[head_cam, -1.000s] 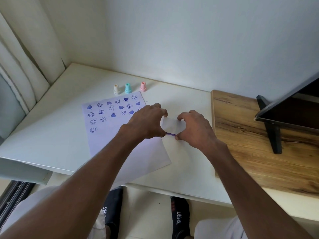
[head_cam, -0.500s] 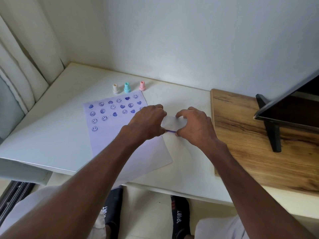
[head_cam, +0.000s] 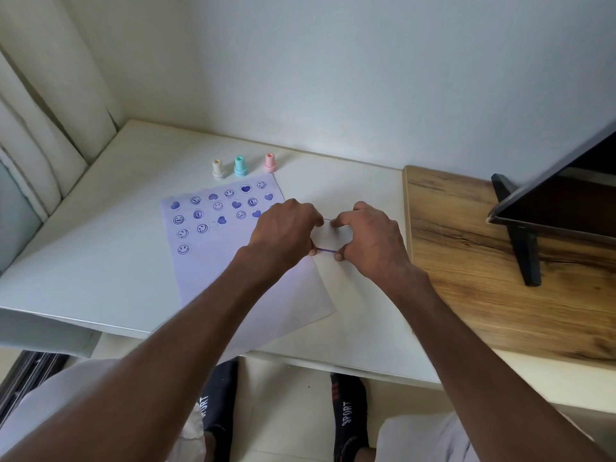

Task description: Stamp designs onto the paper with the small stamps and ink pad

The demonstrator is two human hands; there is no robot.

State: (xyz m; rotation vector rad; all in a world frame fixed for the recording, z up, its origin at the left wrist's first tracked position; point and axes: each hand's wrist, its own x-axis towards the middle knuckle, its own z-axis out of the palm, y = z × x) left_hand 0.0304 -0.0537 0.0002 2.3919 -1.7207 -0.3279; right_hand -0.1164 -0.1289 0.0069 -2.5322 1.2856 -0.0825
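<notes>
Both hands on the ink pad in the middle of the frame, just off the right edge of the paper. Left hand pinching its left end, right hand pinching the right end, fingertips curled over the top and thumbs at the near edge where a thin purple line shows. Looks like closing or opening the lid, hard to tell which.

Progress-wise: top part of the paper already filled with purple smileys and hearts, roughly four rows, thinning out toward the lower left. Bottom half blank, so plenty of room left.

Three small stamps parked upright above the sheet on the counter: cream stamp, teal stamp, pink stamp. None in hand right now.
</notes>
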